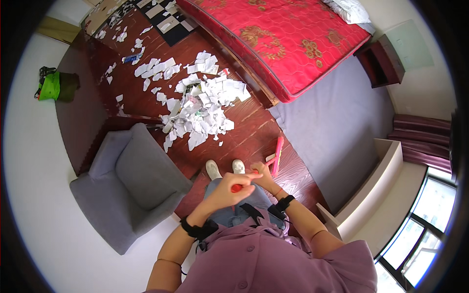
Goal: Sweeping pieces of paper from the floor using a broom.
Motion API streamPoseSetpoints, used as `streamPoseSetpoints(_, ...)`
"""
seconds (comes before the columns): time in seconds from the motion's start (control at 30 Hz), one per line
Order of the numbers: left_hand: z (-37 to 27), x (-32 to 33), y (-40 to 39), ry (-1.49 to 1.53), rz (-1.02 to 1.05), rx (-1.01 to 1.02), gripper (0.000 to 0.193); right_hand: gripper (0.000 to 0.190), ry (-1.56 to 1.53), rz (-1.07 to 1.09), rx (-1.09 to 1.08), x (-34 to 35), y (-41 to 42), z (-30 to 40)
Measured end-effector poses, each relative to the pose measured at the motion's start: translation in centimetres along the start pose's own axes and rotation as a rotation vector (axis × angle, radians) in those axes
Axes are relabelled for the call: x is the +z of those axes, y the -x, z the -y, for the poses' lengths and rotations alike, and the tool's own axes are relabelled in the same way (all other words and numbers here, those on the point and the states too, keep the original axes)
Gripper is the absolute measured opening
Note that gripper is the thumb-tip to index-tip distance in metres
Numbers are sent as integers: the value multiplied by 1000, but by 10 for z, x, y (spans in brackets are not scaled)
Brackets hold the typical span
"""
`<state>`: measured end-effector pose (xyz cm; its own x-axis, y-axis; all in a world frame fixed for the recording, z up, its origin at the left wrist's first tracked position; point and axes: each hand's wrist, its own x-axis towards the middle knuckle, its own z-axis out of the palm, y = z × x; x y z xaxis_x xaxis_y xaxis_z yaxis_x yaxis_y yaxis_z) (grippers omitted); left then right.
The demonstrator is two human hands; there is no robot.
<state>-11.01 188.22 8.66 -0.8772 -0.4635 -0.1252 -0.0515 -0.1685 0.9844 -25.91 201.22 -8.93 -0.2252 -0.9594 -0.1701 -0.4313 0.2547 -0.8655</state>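
A broom with a pinkish-red head [279,156] is held in front of my legs. My left hand [226,188] is closed around the top end of its red handle [236,188], its index finger stretched along towards the other hand. Lower on the handle, my right hand [263,175] is wrapped around it. The broom head is down by the floor, to the right of my white shoes [238,166]. Beside the head lies a small pale scrap [270,158]. Ahead of my feet a big heap of torn white paper [205,106] covers part of the dark red wooden floor [253,124].
A grey armchair [135,183] stands at left. A bed with a red mattress [289,47] is at upper right, its wooden frame [249,67] edging the floor. More scraps [122,36] lie farther off, near a blue packet [132,58]. Grey floor covering [329,121] spreads at right.
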Motion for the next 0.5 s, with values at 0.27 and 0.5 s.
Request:
streamPoseSetpoints(0.27,31,-19,8,-32,178,-65,34,21,31,10,92,40,5,-25)
streamPoseSetpoints(0.5,34,-69,25,-13,247,-75,36,16,39,46,-62,76,-18,-23)
